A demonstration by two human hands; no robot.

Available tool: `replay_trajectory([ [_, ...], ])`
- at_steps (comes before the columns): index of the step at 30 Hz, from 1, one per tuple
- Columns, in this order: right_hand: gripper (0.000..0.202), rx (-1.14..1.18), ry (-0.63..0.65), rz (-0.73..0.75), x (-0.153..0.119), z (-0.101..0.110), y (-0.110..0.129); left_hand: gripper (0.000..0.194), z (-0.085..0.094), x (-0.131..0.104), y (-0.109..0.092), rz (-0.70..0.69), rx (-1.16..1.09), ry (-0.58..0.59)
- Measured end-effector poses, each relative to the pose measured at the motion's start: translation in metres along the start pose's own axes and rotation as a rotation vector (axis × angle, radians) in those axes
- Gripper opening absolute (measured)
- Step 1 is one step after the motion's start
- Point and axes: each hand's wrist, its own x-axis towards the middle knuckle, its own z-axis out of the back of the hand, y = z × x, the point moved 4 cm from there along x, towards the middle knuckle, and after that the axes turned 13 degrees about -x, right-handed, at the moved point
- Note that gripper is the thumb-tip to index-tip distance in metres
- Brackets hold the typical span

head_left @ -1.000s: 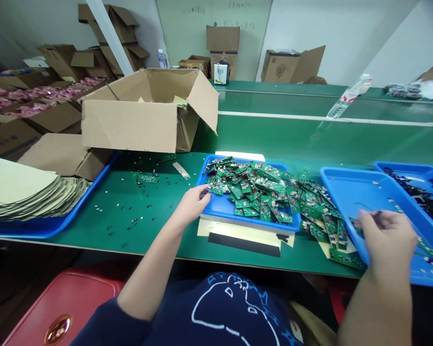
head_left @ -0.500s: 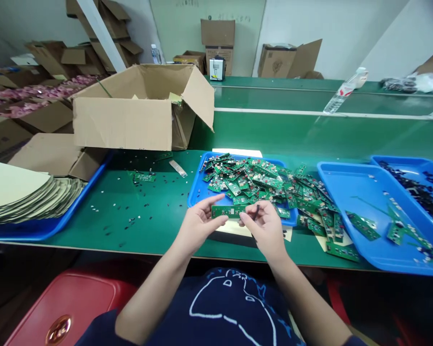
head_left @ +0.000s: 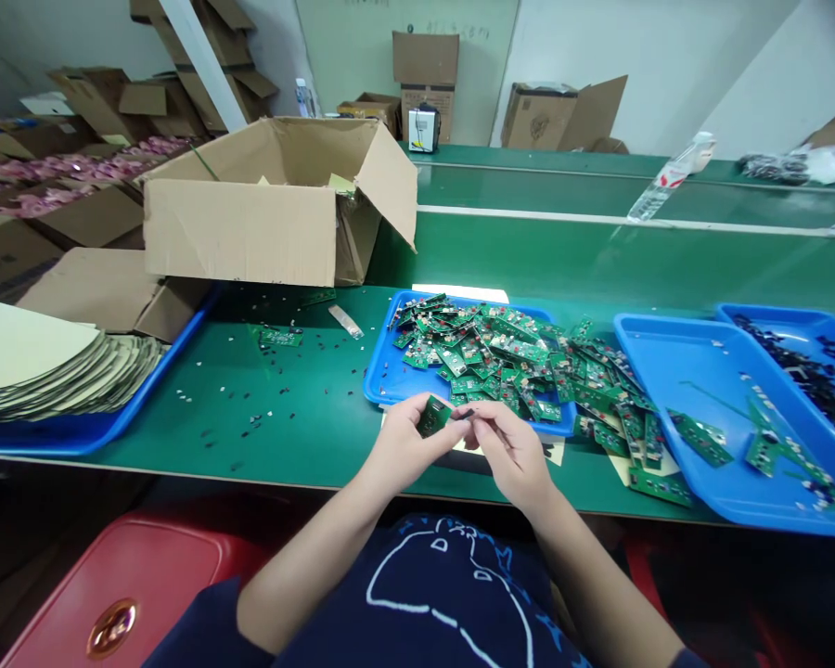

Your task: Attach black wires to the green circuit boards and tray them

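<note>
Low over the table's front edge, my left hand [head_left: 407, 441] is closed on a small green circuit board [head_left: 432, 417], which is tilted and partly covered by the fingers. My right hand [head_left: 511, 450] is closed beside the board's right end, its fingertips pinched on a small dark piece [head_left: 465, 415]. Both sets of fingertips meet there, so the exact contact is hidden. Just beyond my hands is a blue tray [head_left: 382, 388] with a heap of green circuit boards [head_left: 491, 348]. The heap spills over the tray's right side onto the table.
At right stands a blue tray [head_left: 674, 371] with several boards; behind it another tray [head_left: 765, 315] holds black parts. A large open carton [head_left: 240, 232] is at back left, a stack of pale sheets [head_left: 48, 371] at far left. Tiny bits litter the green table [head_left: 306, 417].
The board, held lengthwise between both hands before, is now turned and tilted in my left hand. My right hand has come closer, bringing the dark piece against the board's right end.
</note>
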Motion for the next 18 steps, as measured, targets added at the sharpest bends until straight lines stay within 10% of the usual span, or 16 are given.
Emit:
replay_trajectory([
  [9,0.043,-0.54,-0.008,0.087,-0.002,-0.007,0.003,0.022,0.003,-0.001,-0.001,0.016,-0.014,-0.048],
  [18,0.014,0.221,-0.104,-0.27,-0.006,-0.01,-0.01,0.02,-0.002,-0.006,-0.001,0.084,-0.032,0.01],
])
